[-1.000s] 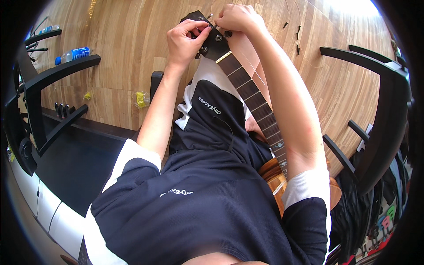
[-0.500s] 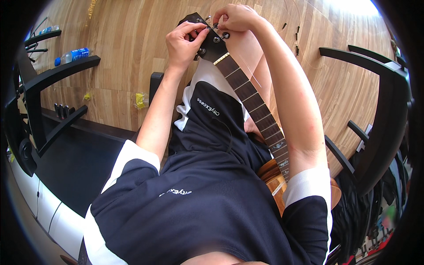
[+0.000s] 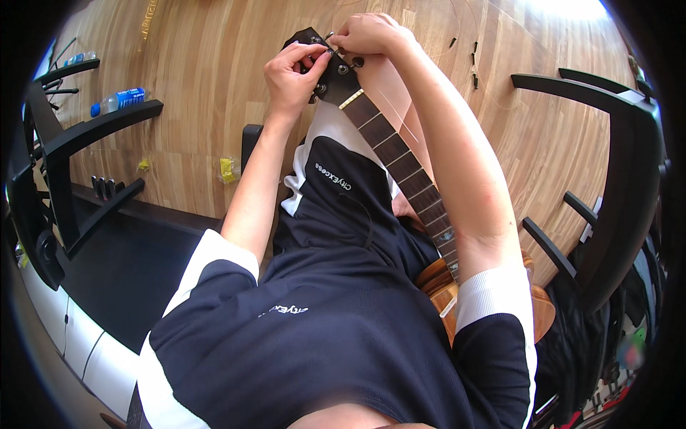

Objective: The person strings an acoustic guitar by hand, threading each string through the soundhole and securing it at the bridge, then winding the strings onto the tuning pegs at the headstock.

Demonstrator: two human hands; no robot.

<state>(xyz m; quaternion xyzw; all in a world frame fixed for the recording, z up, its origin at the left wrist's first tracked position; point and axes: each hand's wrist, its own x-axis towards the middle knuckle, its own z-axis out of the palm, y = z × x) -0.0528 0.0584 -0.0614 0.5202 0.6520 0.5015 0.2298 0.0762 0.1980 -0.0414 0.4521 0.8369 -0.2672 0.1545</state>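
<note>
A guitar lies across my lap, its black headstock (image 3: 343, 82) at the far end. Its dark fretboard (image 3: 400, 157) runs down to a brown wooden body (image 3: 446, 293), partly behind my right arm. No strings stretch along the fretboard. My left hand (image 3: 291, 77) rests at the headstock's left side, thumb and forefinger pinched over its face by the tuning posts. Opposite, my right hand (image 3: 371, 34) curls at the headstock's right edge, above a tuning peg (image 3: 358, 62). Whatever either hand pinches is too small or hidden. Thin pale strands (image 3: 400, 114) trail beside the neck.
Several small dark pieces (image 3: 474, 64) and thin curled string lie on the wooden floor to the right. A bottle with a blue label (image 3: 123, 101) and yellow-marked clear packets (image 3: 227, 170) lie left. Black chairs (image 3: 607, 100) flank me on both sides.
My right hand has come left and slightly down, closer to my left fingertips. The headstock appears a little further left. My left hand keeps its pinch.
</note>
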